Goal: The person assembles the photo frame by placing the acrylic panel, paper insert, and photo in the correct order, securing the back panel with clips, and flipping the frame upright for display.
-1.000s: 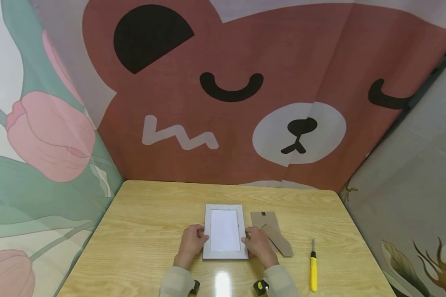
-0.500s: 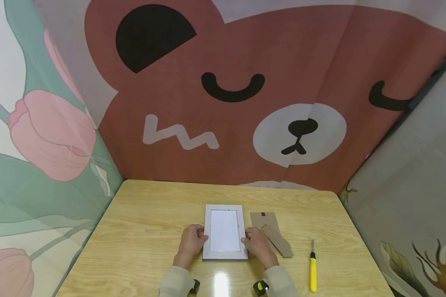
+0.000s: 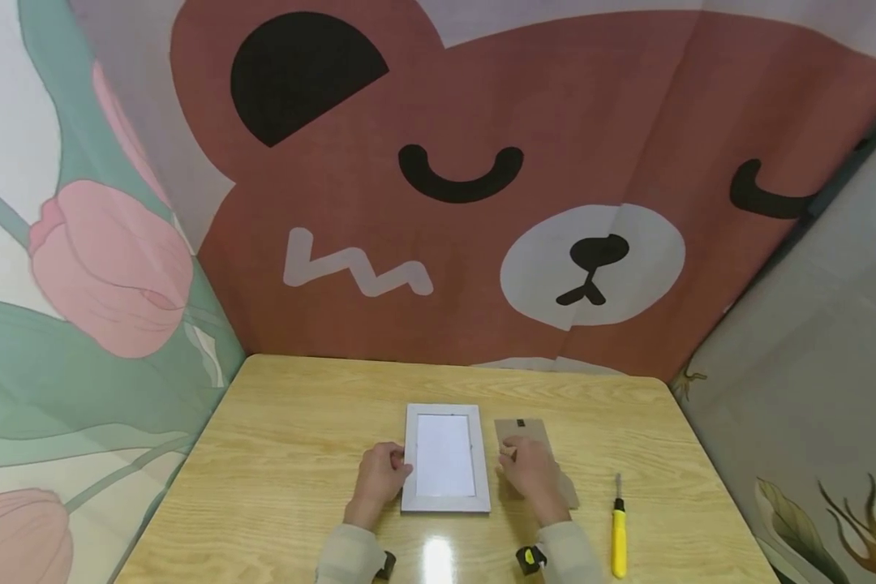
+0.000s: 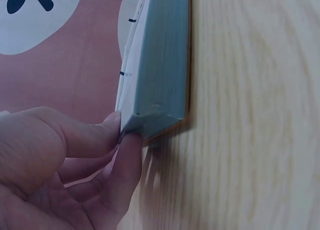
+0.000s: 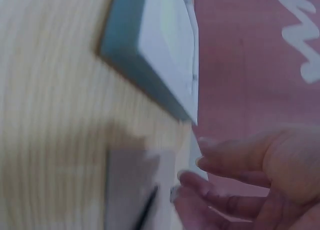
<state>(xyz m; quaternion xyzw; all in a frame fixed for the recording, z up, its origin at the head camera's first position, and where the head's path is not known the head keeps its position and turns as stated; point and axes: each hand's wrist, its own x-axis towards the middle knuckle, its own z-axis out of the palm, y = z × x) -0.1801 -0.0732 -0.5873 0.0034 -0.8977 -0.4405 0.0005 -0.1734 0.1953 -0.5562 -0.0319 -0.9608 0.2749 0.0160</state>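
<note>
A pale picture frame (image 3: 480, 474) lies on the wood-grained tabletop (image 3: 299, 454), in front of the person and between the two hands. Set within its four rails is a plain white panel (image 3: 445, 454), filling the whole opening. The frame's long axis runs away from the person, its short ends near and far, so it sits nearly square to the tabletop's far edge. Its broad top surface is whitish, the outer sides show bluish grey in the wrist views, and small dark marks dot the inner rim. The left hand (image 3: 377, 472) pinches the frame's left side, thumb and finger meeting its edge near a corner. The right hand (image 3: 534, 473) is clear of the frame, fingers loosely bent, with a gap between thumb and fingertips and nothing gripped; it hovers over a brown board (image 3: 536, 430), hiding much of it. That board bears a small black mark at its far end, and a brown strip (image 3: 568, 491) shows past the right wrist. Farther right, a yellow-handled screwdriver (image 3: 619, 531) lies with its shaft pointing away from the person.
</note>
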